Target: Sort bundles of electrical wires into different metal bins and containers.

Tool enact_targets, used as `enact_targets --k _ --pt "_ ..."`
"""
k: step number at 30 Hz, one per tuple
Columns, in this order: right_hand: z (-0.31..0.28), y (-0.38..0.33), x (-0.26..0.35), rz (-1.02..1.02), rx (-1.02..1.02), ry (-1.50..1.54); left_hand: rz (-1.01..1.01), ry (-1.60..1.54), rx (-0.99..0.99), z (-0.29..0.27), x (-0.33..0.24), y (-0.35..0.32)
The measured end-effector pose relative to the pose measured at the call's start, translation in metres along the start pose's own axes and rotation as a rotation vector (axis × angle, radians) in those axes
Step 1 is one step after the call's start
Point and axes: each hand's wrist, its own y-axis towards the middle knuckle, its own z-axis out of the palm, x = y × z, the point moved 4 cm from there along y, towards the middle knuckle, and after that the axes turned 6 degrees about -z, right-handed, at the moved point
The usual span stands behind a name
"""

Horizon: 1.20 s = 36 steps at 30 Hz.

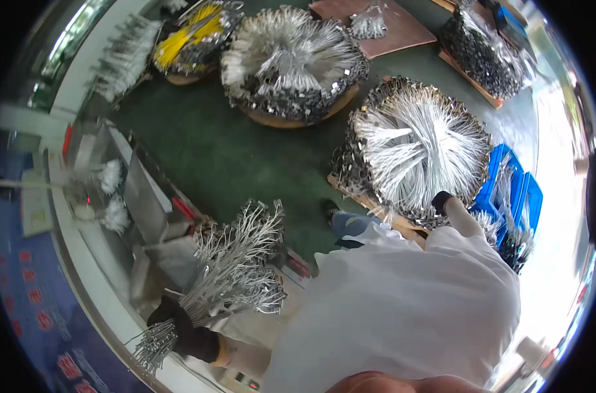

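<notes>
At the lower left my left hand (183,331), in a black glove, is wrapped round a bundle of silvery wires (229,288). Short wire ends stick out below the fist, and the long strands fan out above it over a metal tray (170,265). My right hand (442,202), also black-gloved, rests at the near edge of a big round pile of white wires (435,147). Its arm reaches forward past my white sleeve, and its fingers cannot be made out against the wires. Dark metal-looking ends ring that pile, which sits on a wooden board (350,193).
Another round wire pile (291,65) stands at the back, with a yellow wire bundle (186,39) beside it. Blue bins (530,196) holding wires stand at right. A brown board (393,26) and another wire stack (484,56) lie farther off. Metal machinery (144,187) lines the left.
</notes>
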Motion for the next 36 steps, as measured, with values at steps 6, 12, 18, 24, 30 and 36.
enact_targets --k 6,12,18,24,30,36 --pt "-0.067 0.023 -0.038 0.153 -0.333 0.387 0.275 -0.112 0.057 0.136 -0.055 0.128" --pt "-0.035 0.032 -0.061 0.394 -0.671 0.671 0.481 -0.258 0.102 0.287 -0.088 0.231" --pt "-0.067 0.016 0.034 0.569 -0.182 0.536 0.709 -0.324 0.111 0.413 -0.139 0.315" --pt "-0.105 0.026 0.127 0.520 -0.177 0.688 0.861 -0.368 0.226 0.515 -0.210 0.368" --pt "-0.141 0.054 0.070 0.444 -0.131 0.715 0.474 -0.767 0.413 0.584 -0.247 0.406" --pt "-0.143 0.079 -0.055 0.557 -0.306 0.753 0.265 -0.708 0.358 0.674 -0.264 0.434"
